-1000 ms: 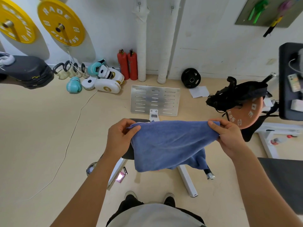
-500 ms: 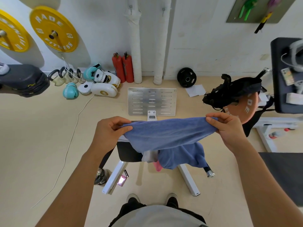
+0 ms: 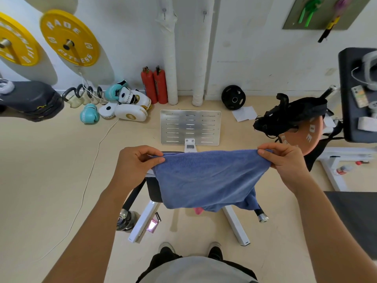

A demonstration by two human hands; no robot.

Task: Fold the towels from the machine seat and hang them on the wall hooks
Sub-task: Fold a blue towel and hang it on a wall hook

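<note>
Blue terry towel (image 3: 206,180): soft, limp, light by the look of it; sags between its two held corners and will not keep any shape unaided, so best taken at corners or along an edge, as now. Nap looks grippy, little risk of slipping. Colour mid blue, matte looped pile, top edge stretched nearly straight, lower edge uneven with one part trailing lower at the right. It hangs in the air in front of the person, above the dark machine seat (image 3: 155,190). Left hand (image 3: 134,166) pinches the top left corner between thumb and curled fingers; right hand (image 3: 283,162) pinches the top right corner likewise. A scrap of pink cloth (image 3: 198,210) peeks out below the towel, probably another one on the seat. Two wall hooks (image 3: 204,14) sit high on the wall ahead; white cloth hangs from both
</note>
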